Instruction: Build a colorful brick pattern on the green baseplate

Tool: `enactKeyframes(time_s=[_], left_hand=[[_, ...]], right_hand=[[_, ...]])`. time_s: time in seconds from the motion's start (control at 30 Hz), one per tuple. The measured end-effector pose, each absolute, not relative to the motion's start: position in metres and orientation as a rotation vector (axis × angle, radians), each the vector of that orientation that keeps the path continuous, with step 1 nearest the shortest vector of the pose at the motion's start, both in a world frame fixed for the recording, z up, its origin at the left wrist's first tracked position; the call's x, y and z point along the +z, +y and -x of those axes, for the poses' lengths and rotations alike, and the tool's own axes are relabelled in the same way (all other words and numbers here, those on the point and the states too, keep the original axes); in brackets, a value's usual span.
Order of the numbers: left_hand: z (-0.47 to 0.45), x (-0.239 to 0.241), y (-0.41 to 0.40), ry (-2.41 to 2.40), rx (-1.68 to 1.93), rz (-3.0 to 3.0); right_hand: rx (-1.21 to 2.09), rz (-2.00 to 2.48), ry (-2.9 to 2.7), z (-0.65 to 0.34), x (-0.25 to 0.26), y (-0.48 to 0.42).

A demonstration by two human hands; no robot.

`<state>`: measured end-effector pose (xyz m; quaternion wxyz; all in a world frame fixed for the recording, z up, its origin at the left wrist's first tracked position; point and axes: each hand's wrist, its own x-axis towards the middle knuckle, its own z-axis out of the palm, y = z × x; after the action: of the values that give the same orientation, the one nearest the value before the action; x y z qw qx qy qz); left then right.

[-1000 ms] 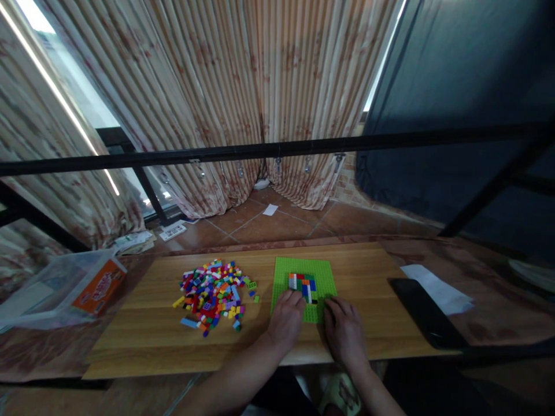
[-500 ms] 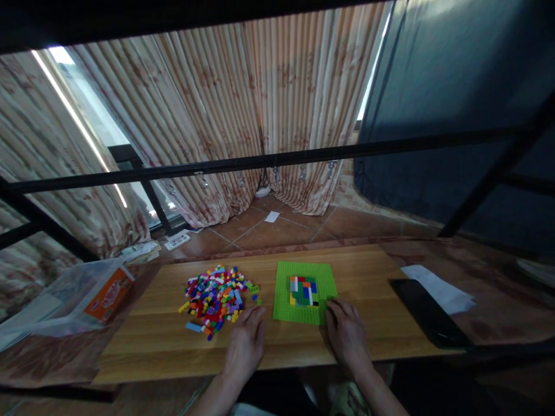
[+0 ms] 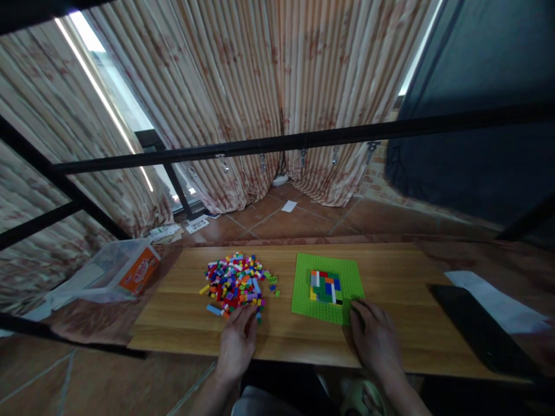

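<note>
My left hand (image 3: pixel 237 335) is at the near edge of a heap of small multicoloured toy bricks (image 3: pixel 236 280). Its fingers are bent down and drawn together against the bricks there; whatever they pinch, if anything, is hidden. A green studded baseplate (image 3: pixel 303 297) lies right of the heap. On its middle sits a low, roughly square patch of joined bricks (image 3: pixel 325 287) in red, blue, green, white, orange and yellow. My right hand (image 3: pixel 376 334) grips the plate's near right corner, fingers on top and thumb at the edge.
A few loose bricks (image 3: pixel 273 280) lie between heap and plate on the wooden table (image 3: pixel 403 277). A black flat panel (image 3: pixel 481 329) and white paper (image 3: pixel 494 297) are at the right. A clear plastic box (image 3: pixel 117 266) with an orange label stands at the left. A black metal rail (image 3: pixel 260 144) crosses beyond.
My left hand has moved left, from between the heap and the plate to the heap's near edge. My right hand stays at the plate's corner. The whole view has shifted.
</note>
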<state>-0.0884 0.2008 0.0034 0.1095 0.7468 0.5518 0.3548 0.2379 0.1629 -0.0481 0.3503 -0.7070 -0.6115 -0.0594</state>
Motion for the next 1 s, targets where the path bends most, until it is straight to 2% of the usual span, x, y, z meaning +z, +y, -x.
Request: enactKeyframes(time_s=[0.37,0.7,1.0], left_hand=[[0.088,-0.008,0.199,1.611,1.013,-2.18],[0.1,0.01,0.237,1.787,1.141,-2.147],[0.096,0.025,0.294,1.928,0.767,-2.313]], right_hand=[[-0.197,1.84,-1.636,-0.243,-0.051,0.162],[-0.235,1.822,-1.654,-0.246,-0.055,0.163],[-0.204,1.82,-1.657,-0.243,-0.054,0.162]])
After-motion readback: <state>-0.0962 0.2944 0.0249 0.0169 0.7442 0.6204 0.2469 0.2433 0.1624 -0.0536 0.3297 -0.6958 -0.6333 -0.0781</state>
